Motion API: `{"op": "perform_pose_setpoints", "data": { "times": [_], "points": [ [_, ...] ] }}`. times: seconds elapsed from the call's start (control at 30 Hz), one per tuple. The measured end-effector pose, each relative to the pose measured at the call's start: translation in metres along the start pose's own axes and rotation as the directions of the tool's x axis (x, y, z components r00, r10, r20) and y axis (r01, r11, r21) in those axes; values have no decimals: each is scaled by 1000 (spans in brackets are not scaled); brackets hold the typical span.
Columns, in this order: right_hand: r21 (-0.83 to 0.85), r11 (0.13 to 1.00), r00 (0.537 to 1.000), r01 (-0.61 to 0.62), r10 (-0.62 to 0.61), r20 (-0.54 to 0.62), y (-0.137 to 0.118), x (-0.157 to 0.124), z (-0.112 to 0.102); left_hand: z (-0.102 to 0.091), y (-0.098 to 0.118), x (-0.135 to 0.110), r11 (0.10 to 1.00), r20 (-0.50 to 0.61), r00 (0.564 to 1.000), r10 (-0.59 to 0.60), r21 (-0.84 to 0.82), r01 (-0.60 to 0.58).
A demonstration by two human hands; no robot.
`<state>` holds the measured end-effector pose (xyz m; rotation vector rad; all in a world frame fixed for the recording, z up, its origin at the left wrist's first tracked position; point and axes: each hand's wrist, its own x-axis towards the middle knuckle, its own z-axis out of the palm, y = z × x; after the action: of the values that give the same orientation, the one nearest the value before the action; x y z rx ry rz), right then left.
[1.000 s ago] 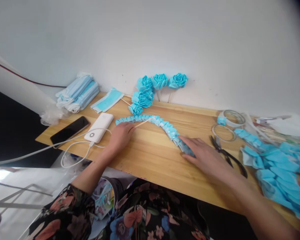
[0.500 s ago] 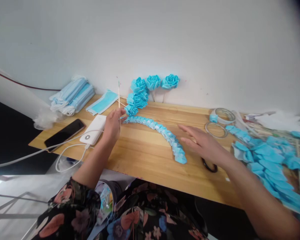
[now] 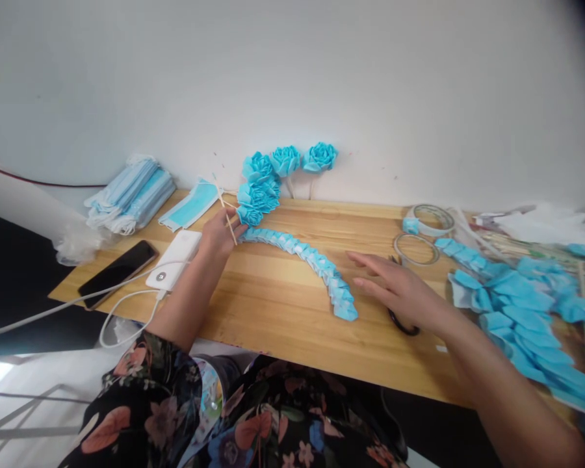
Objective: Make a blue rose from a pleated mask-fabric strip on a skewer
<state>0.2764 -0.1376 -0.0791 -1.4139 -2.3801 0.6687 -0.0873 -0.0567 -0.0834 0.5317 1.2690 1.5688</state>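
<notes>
My left hand (image 3: 218,234) pinches a thin wooden stick (image 3: 225,211) that tilts up and to the left. It sits at the left end of a curved strip of folded blue petals (image 3: 306,259) lying on the wooden table (image 3: 273,312). My right hand (image 3: 400,289) hovers flat with its fingers spread, just right of the strip's near end, and holds nothing. Under its wrist lies a pair of black scissors (image 3: 403,323), mostly covered. Blue paper roses (image 3: 260,185) on sticks lean against the wall behind the strip.
A white power bank (image 3: 174,268) with a cable and a black phone (image 3: 117,272) lie at the left. Blue face masks (image 3: 129,193) are stacked at the back left. Tape rings (image 3: 416,248) and a heap of blue folded pieces (image 3: 521,312) fill the right side.
My left hand lifted the stick off the table and now tilts it leftwards. My right hand came off the strip's near end and moved right, above the scissors.
</notes>
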Motion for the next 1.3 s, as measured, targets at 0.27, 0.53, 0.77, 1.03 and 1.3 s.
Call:
{"op": "perform_pose_setpoints", "data": {
  "times": [0.27, 0.53, 0.77, 1.03, 1.3],
  "points": [
    [-37, 998, 996, 59, -62, -66, 1, -4, -3, 1, -2, -8, 998, 68, 998, 6, 69, -11],
    [-18, 998, 992, 56, -57, -108, -10, -27, -10, -10, 11, -46, 922, 128, 943, 306, 205, -327],
    [126, 992, 966, 13, 20, -258, -17, -40, 5, -19, -17, -128, 392, 691, 709, 138, 620, -680],
    [368, 929, 884, -42, 206, -420, -13, -62, 50, -29, -57, -148, -25, 885, 445, 137, 452, -891],
    [212, 976, 823, 41, 87, -561, -19, -63, 57, -32, -61, -143, -31, 900, 412, 141, 420, -907]
  ]
}}
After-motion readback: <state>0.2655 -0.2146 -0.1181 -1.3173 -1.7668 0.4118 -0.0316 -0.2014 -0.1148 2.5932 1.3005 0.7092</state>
